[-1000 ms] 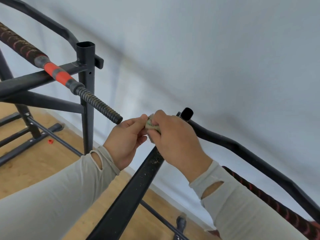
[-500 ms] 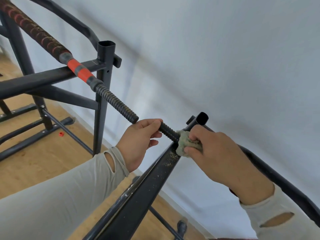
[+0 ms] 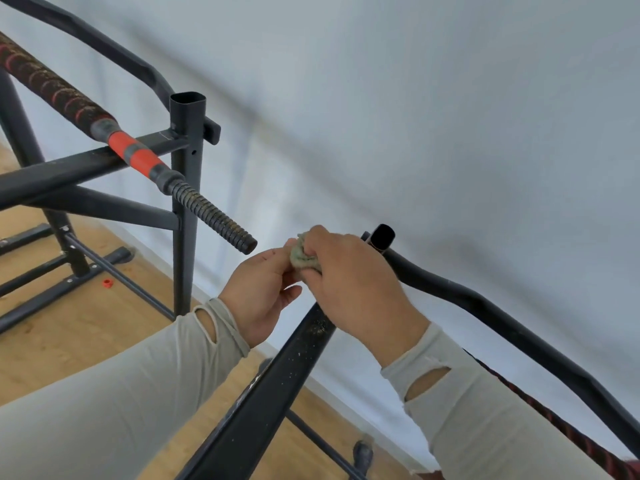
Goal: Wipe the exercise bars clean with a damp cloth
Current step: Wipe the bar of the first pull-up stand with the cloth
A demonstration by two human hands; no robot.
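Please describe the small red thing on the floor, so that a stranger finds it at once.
Look at the wooden floor on the left, under the black frame. The small red piece lies beside the frame's lower bars, the only loose red thing there.

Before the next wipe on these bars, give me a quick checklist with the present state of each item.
1. Cloth in hand: ok, bunched between the right hand and left hand.
2. Cloth on a bar: not ok, it is held in the air just past the threaded bar end.
3. Cloth damp: cannot tell.
4. Near black bar clean: not ok, pale specks show below the right hand.
5. Threaded bar free to wipe: ok, nothing covers it.
6. Red piece on the floor out of the way: ok, far from the hands.
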